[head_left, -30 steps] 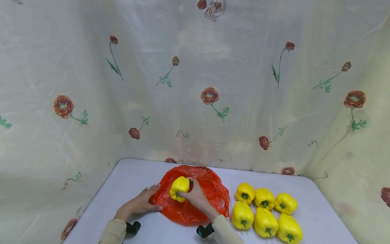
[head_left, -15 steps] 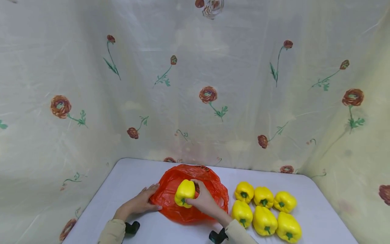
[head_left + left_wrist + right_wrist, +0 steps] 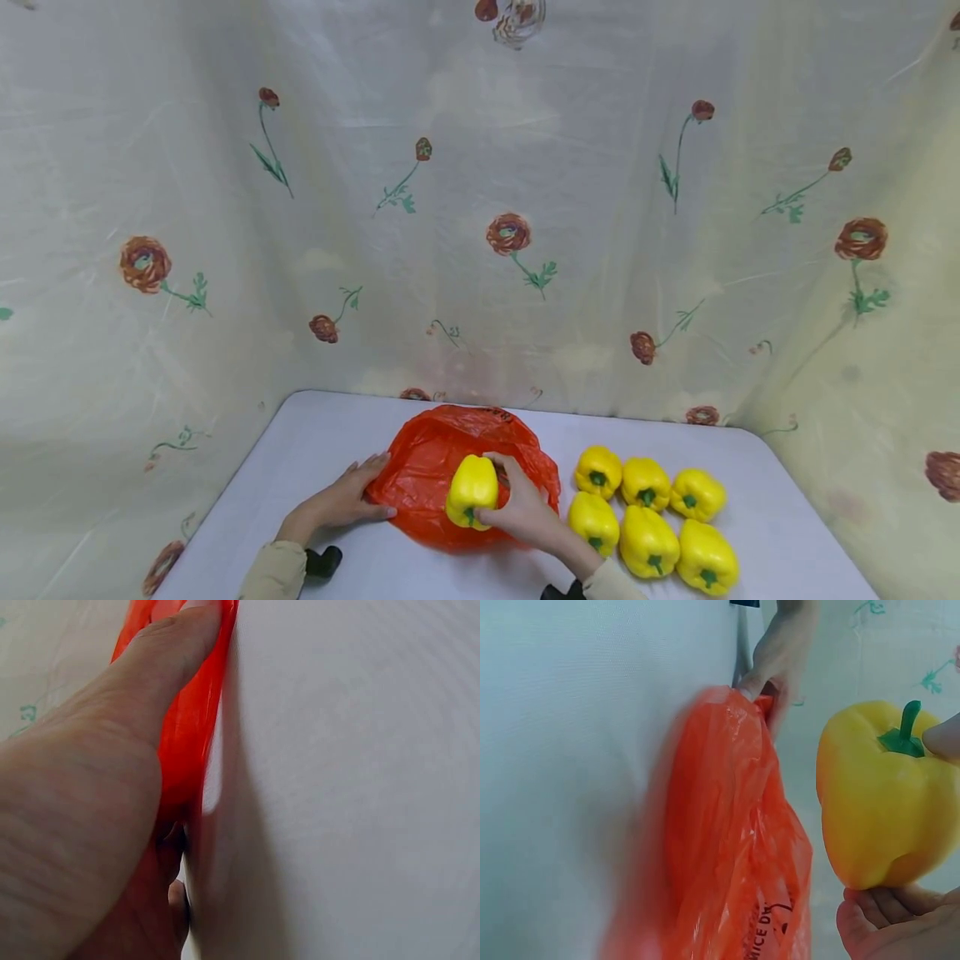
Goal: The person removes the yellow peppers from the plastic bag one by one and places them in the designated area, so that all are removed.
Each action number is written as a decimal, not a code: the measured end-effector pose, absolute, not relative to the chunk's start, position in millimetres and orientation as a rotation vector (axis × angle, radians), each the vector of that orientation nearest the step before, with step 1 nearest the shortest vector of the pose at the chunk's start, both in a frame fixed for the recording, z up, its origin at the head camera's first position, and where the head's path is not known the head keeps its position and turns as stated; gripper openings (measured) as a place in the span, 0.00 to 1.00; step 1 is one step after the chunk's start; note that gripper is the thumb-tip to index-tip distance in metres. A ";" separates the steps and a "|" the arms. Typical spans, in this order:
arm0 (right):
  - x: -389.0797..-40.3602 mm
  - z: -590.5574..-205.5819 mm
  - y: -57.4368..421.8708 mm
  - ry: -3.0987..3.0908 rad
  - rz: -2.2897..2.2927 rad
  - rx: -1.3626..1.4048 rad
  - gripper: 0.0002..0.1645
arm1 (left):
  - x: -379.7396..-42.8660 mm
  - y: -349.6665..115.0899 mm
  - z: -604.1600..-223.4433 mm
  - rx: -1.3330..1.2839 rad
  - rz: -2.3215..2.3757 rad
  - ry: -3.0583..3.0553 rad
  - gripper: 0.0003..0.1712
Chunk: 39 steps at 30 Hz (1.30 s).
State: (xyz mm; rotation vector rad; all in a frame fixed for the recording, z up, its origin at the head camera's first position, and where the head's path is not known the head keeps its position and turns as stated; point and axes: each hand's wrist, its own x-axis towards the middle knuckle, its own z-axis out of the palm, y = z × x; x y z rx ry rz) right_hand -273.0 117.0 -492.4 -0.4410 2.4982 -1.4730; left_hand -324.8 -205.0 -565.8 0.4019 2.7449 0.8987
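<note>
A yellow bell pepper (image 3: 471, 490) with a green stem is held up by my right hand (image 3: 527, 510), thumb by the stem and fingers at the far end. Behind and below it in the head view lies a red plastic bag (image 3: 417, 468), its mouth spread wide on the table. My left hand (image 3: 339, 498) grips the bag's left edge, thumb on the near side and fingers on the other. From the right wrist, the pepper (image 3: 885, 799) appears apart from the bag (image 3: 727, 802). The left wrist view shows the thumb (image 3: 161, 664) lying along the red plastic.
Several more yellow bell peppers (image 3: 649, 543) stand in two rows to the right of the bag, stems toward me. The white table (image 3: 337, 417) ends at a flowered curtain (image 3: 420, 358) behind and at both sides.
My right hand has drawn the pepper rightward and toward me, from over the bag's middle to its near right part. The left hand stays at the bag's left edge.
</note>
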 end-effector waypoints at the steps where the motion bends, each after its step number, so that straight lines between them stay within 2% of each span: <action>1: -270.7 -491.0 118.9 2.509 -1.461 -0.432 0.51 | -324.4 -205.1 -565.1 0.414 0.906 2.742 0.61; 6: -262.1 -487.1 132.9 2.530 -1.460 -0.385 0.50 | -321.9 -206.9 -562.1 0.464 0.928 2.731 0.61; 17: -249.9 -482.8 175.4 2.548 -1.524 -0.235 0.52 | -322.4 -206.6 -566.0 0.384 0.943 2.736 0.61; 39: -222.8 -482.1 290.6 2.646 -1.470 0.030 0.52 | -318.4 -204.0 -561.9 0.371 0.908 2.748 0.62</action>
